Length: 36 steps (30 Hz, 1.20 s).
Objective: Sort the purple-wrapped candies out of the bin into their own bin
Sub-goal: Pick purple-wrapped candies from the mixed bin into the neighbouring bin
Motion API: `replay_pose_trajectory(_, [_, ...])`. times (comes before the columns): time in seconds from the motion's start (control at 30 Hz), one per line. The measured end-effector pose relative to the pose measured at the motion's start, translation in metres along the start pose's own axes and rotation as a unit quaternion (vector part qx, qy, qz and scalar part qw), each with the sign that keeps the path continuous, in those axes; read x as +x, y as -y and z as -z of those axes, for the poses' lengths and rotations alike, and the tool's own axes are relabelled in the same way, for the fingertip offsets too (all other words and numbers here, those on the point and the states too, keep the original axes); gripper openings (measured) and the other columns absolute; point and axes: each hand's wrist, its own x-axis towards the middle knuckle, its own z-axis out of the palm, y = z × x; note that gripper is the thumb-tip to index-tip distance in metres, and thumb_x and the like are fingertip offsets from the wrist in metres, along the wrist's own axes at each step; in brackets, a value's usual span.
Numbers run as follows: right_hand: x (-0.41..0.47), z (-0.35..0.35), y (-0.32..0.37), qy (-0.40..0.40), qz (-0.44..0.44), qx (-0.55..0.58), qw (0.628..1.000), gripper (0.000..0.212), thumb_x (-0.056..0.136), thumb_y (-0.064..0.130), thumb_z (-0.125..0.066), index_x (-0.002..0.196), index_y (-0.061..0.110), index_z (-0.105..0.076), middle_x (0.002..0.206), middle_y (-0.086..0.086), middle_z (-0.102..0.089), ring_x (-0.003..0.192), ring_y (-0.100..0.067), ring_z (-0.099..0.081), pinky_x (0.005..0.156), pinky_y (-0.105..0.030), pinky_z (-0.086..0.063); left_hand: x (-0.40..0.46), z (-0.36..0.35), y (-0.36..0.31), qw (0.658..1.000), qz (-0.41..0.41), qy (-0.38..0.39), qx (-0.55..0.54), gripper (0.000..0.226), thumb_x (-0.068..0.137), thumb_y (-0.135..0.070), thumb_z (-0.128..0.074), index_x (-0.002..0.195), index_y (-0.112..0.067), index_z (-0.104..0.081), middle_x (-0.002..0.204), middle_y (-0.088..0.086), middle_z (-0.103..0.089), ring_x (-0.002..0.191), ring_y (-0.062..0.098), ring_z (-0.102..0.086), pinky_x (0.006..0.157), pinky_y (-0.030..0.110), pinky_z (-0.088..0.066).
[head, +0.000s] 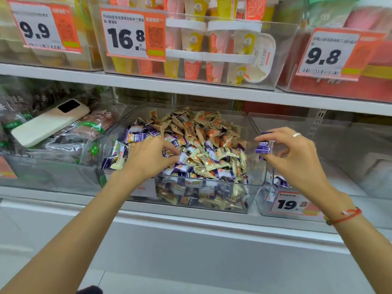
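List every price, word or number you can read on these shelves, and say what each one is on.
"9.9": price tag on the upper left bin.
"16.8": price tag on the pudding cup bin.
"9.8": price tag on the upper right bin.
"19.8": price tag on the lower right bin; last digit partly covered.
Small print and candy wrappers: too blurred to read.

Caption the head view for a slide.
Right hand holds purple candy over side bin; left hand digs in mixed bin.

This is a shop selling snacks: white shelves [191, 88] carry clear plastic bins [212, 200] of wrapped candies [203, 145] and packaged sweets, each fronted by an orange-and-white price tag [132, 33] with large printed numbers, barcodes and a QR code
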Motion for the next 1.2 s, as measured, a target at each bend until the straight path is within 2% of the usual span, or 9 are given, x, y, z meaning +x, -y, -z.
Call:
replay_pose_trajectory(0.23, [-0.008, 0.026, -0.043, -0.096, -0.063, -0.07, 0.991, 0.037, 0.075, -0.004, -0.069, 0.103, 0.02, -0.072, 0.105, -0.004, -0.064, 0.069, -0.022, -0.061, 0.07, -0.046, -0.055, -0.006, -0.012, -0.017, 0.991, -0.031, -0.112, -0.065, 0.011, 0.088, -0.034, -0.066, 0.097, -0.032, -0.073, 0.1, -0.013, -0.071, 0.082, 0.009, -0.065, 0.058, 0.026, -0.047])
replay_pose_trajectory(0.33, [-0.015, 0.025, -0.064, 0.054, -0.139, -0.124, 0.981, 0.038, 0.081, 0.005, -0.068, 0.114, 0.023, -0.068, 0.122, -0.008, -0.059, 0.099, -0.032, -0.061, 0.085, -0.046, -0.052, -0.006, -0.016, -0.019, 0.992, -0.045, -0.107, -0.053, 0.018, 0.088, -0.038, -0.065, 0.102, -0.03, -0.072, 0.1, -0.012, -0.072, 0.094, 0.011, -0.065, 0.072, 0.033, -0.055])
replay_pose_trajectory(0.43, [-0.018, 0.022, -0.065, 0.204, -0.185, -0.146, 0.95, 0.04, 0.088, 0.02, -0.066, 0.126, 0.033, -0.061, 0.142, -0.005, -0.048, 0.113, -0.033, -0.057, 0.093, -0.045, -0.046, -0.004, -0.015, -0.014, 0.998, -0.015, -0.057, 0.008, 0.029, 0.088, -0.047, -0.061, 0.112, -0.033, -0.068, 0.105, -0.005, -0.072, 0.079, 0.014, -0.066, 0.061, 0.03, -0.051])
replay_pose_trajectory(0.57, [-0.01, 0.014, -0.036, 0.047, -0.106, -0.106, 0.988, 0.032, 0.089, 0.015, -0.061, 0.117, 0.028, -0.066, 0.123, 0.002, -0.061, 0.11, -0.02, -0.058, 0.089, -0.038, -0.049, -0.004, -0.008, -0.009, 0.999, 0.005, 0.01, 0.045, 0.034, 0.088, -0.052, -0.058, 0.118, -0.038, -0.063, 0.112, -0.001, -0.07, 0.046, 0.01, -0.052, 0.045, 0.023, -0.036])
replay_pose_trajectory(0.67, [0.004, -0.001, 0.003, -0.005, -0.036, -0.049, 0.998, 0.025, 0.089, 0.011, -0.061, 0.109, 0.024, -0.07, 0.101, 0.008, -0.066, 0.087, -0.008, -0.059, 0.078, -0.029, -0.051, -0.004, 0.0, -0.006, 0.998, -0.011, 0.016, 0.057, 0.031, 0.085, -0.05, -0.063, 0.114, -0.04, -0.064, 0.12, -0.007, -0.066, 0.076, 0.014, -0.065, 0.052, 0.025, -0.037])
replay_pose_trajectory(0.77, [0.014, -0.032, 0.034, 0.113, -0.025, -0.029, 0.993, 0.025, 0.091, 0.018, -0.06, 0.113, 0.027, -0.068, 0.099, 0.008, -0.068, 0.083, -0.005, -0.059, 0.076, -0.031, -0.054, -0.008, 0.006, -0.003, 0.996, -0.025, -0.011, 0.085, 0.029, 0.088, -0.044, -0.062, 0.117, -0.039, -0.063, 0.127, -0.013, -0.06, 0.109, 0.012, -0.059, 0.069, 0.025, -0.042])
replay_pose_trajectory(0.97, [0.031, -0.087, 0.05, 0.27, -0.026, -0.183, 0.945, 0.04, 0.094, 0.039, -0.056, 0.128, 0.019, -0.057, 0.125, -0.004, -0.059, 0.114, -0.025, -0.055, 0.084, -0.039, -0.052, -0.026, 0.015, 0.014, 0.992, -0.022, -0.112, 0.051, 0.029, 0.092, -0.027, -0.06, 0.119, -0.039, -0.062, 0.123, -0.019, -0.062, 0.098, 0.008, -0.063, 0.063, 0.021, -0.037])
replay_pose_trajectory(1.07, [0.037, -0.088, 0.052, 0.252, -0.031, -0.141, 0.957, 0.021, 0.092, 0.031, -0.062, 0.111, 0.025, -0.069, 0.114, 0.001, -0.067, 0.1, -0.017, -0.063, 0.079, -0.034, -0.054, -0.035, 0.026, 0.026, 0.981, -0.038, -0.19, 0.023, 0.028, 0.086, -0.022, -0.069, 0.111, -0.035, -0.068, 0.109, -0.015, -0.069, 0.084, 0.009, -0.067, 0.056, 0.019, -0.038])
replay_pose_trajectory(1.2, [0.051, -0.093, 0.067, 0.163, -0.001, -0.069, 0.984, 0.02, 0.094, 0.026, -0.059, 0.111, 0.028, -0.069, 0.108, 0.008, -0.068, 0.088, -0.009, -0.064, 0.074, -0.026, -0.051, -0.038, 0.038, 0.044, 0.967, 0.005, -0.256, 0.016, 0.03, 0.092, -0.023, -0.061, 0.12, -0.031, -0.065, 0.111, -0.011, -0.069, 0.092, 0.013, -0.064, 0.057, 0.02, -0.035])
